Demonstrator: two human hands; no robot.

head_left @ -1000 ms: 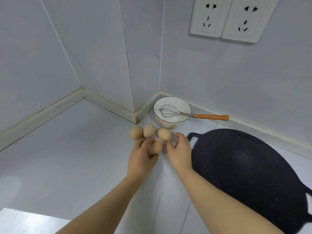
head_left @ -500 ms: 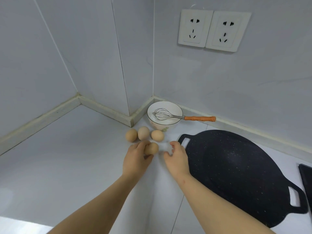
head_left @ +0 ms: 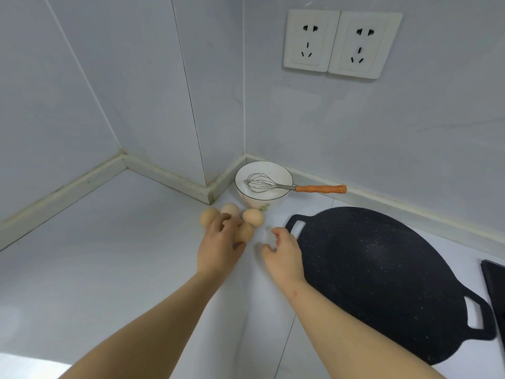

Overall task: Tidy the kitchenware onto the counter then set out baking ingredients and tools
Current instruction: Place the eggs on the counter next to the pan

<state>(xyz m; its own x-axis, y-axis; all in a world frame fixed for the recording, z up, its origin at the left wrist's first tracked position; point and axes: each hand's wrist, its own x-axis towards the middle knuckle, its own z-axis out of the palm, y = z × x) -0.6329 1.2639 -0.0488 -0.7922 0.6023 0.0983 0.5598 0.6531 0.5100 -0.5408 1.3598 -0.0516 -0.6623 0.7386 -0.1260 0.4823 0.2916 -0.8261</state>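
Up in the corner of the counter (head_left: pixel 109 242), the white bowl (head_left: pixel 274 170) holds 1 wire whisk (head_left: pixel 262 184), its long axis lying left to right with the orange handle sticking out over the rim to the right. Just in front lie 3 smooth tan eggs (head_left: pixel 253 216) in a row. The left hand (head_left: pixel 218 248) pinches a 4th egg (head_left: pixel 245 232) beside them; the right hand (head_left: pixel 285 257) hovers relaxed, holding nothing, near the black griddle pan (head_left: pixel 382 269).

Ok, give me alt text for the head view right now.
A left hand grips an egg beside three other eggs on a white counter; the right hand hovers empty. Behind: bowl holding a whisk, black pan right.
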